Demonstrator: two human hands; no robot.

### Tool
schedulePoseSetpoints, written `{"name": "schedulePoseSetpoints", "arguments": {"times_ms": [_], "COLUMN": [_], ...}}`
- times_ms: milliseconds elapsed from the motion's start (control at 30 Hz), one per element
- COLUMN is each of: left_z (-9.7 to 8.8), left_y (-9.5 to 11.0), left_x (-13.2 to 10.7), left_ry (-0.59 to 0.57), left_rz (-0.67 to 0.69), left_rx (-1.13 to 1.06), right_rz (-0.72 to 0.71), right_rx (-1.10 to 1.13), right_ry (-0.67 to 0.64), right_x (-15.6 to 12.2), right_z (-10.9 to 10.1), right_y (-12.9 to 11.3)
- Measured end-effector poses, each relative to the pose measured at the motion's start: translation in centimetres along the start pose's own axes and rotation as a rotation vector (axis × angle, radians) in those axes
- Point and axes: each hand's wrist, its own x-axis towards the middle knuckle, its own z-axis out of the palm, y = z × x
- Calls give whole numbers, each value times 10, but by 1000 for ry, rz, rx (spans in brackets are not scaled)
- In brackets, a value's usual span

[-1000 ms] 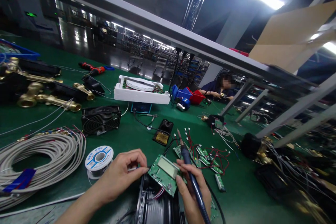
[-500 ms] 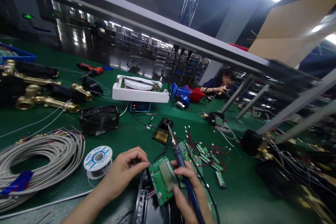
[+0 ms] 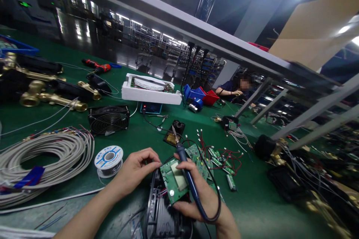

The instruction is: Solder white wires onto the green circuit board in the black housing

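Note:
My right hand (image 3: 206, 194) holds a blue-handled soldering iron (image 3: 193, 186), its tip pointing up and away. The same hand's thumb and fingers grip the right side of a green circuit board (image 3: 167, 179) with a pale display. My left hand (image 3: 140, 168) is closed in a pinch at the board's upper left corner; what sits between the fingertips is too small to make out. Under the board lies a black ribbed housing (image 3: 159, 218), with thin wires running up from it. A solder spool (image 3: 108, 158) stands left of my left hand. Beyond the iron's tip is a soldering stand (image 3: 171, 137).
Coiled grey cable (image 3: 75, 157) and a black fan (image 3: 109, 121) lie on the left. More circuit boards (image 3: 196, 157) and small wired modules (image 3: 215, 157) are right of the iron. A white foam tray (image 3: 151, 96) sits farther back. A co-worker (image 3: 231, 87) sits across the bench.
My right hand has tilted the iron more to the left, and its thumb has moved under the board's lower edge. The board has turned slightly. My left hand still pinches at the corner.

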Motion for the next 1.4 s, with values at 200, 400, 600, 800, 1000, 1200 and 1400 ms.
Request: {"name": "schedulePoseSetpoints", "arguments": {"times_ms": [200,400,600,800,1000,1200,1400], "left_z": [-2,-9,-15,4,6,-39,-151], "left_y": [3,2,-12,-22,21,92,78], "left_x": [-1,-1,1,0,-5,-47,-68], "left_ry": [3,30,195,133,165,141,95], "left_rz": [1,49,89,-12,-28,-57,-453], "left_rx": [84,242,442,531,665,934,1255], "right_rz": [-20,8,31,-47,-178,-146,-83], "right_rx": [-46,-19,-21,-106,-281,-304,-276], "right_ry": [40,233,322,324,349,366,318], "right_x": [1,-14,-19,-20,-21,-20,-21], "right_z": [2,3,12,17,11,13,17], "right_y": [0,4,16,21,49,52,37]}}
